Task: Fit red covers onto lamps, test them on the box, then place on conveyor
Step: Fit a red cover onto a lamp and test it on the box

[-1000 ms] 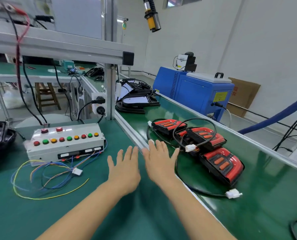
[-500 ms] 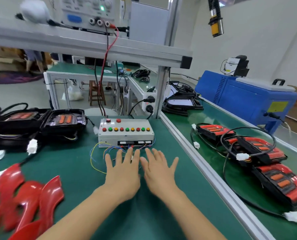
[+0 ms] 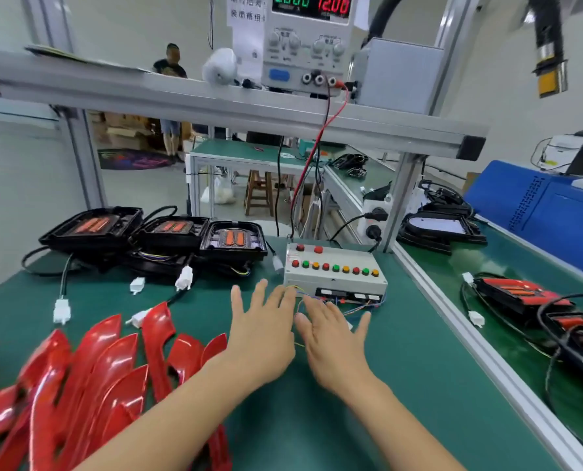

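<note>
Covers [image 3: 89, 379] beside left hand [image 3: 261, 338]

Both hands held flat, fingers spread, over the green bench: left hand [image 3: 261, 338], right hand [image 3: 334, 345], neither holding anything. Test box [image 3: 334, 271] just beyond the fingertips (coloured buttons on top). Red covers [image 3: 89, 375] piled at left. Uncovered black lamps [image 3: 167, 232] behind them. Covered lamps [image 3: 521, 294] on the conveyor [image 3: 453, 266] at right.

Both forearms are bare to the frame edge, the left hand [image 3: 261, 338] and right hand [image 3: 336, 345] ungloved and ringless.
</note>
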